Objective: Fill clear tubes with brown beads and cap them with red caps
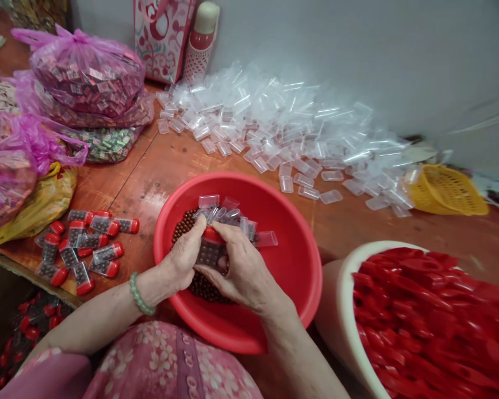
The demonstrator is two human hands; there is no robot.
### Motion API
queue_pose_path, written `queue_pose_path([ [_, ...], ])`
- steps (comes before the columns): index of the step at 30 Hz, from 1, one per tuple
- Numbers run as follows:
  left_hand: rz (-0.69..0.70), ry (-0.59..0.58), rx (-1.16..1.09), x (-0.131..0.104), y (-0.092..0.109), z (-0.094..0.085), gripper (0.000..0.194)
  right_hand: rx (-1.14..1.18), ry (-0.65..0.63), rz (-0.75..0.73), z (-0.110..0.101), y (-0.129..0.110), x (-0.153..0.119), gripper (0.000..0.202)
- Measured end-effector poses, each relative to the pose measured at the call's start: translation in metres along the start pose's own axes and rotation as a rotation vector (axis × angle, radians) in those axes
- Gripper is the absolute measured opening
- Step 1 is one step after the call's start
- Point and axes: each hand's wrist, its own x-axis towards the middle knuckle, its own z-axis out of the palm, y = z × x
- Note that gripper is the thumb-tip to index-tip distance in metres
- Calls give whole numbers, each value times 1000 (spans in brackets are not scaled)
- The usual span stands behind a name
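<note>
Over a red basin point(293, 266), both my hands close round one small clear container point(210, 252) of dark brown balls with a red cap at its top. My left hand point(183, 255) presses near the cap from the left, a green bead bracelet on its wrist. From the right, my right hand point(245, 266) grips the container's side, thumb and fingers around it. Below the hands, loose brown balls point(208, 287) lie in the basin. Several clear empty tubes point(228, 210) rest among them, behind my fingers. Part of the container is hidden by my hands.
Filled red-capped containers point(91, 241) lie on the wooden table at left, above a box point(25, 327) of more. Clear tubes point(266, 138) are heaped along the wall beside a yellow basket point(449, 191). A white bucket point(347, 310) of red caps stands right; pink bags point(87, 72) stand back left.
</note>
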Motion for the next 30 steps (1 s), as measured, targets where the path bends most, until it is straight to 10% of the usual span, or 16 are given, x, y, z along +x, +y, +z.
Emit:
queue_pose_path([
  [4, -118, -72, 13, -1, 3, 1, 50, -57, 41, -14, -2, 3, -1, 67],
  [11, 165, 181, 141, -1, -6, 3, 30, -197, 162, -126, 3, -2, 3, 60],
  [17, -72, -195, 104, -9, 8, -6, 61, -24, 378, 164, -11, 9, -1, 68],
  [20, -15, -137, 44, -14, 19, -13, 68, -63, 593, 282, -13, 13, -2, 72],
  [24, 95, -26, 25, -16, 23, -20, 63, -203, 302, 41, -8, 9, -2, 74],
  [30, 115, -64, 113, -16, 19, -21, 54, -187, 243, 29, -2, 5, 1, 77],
])
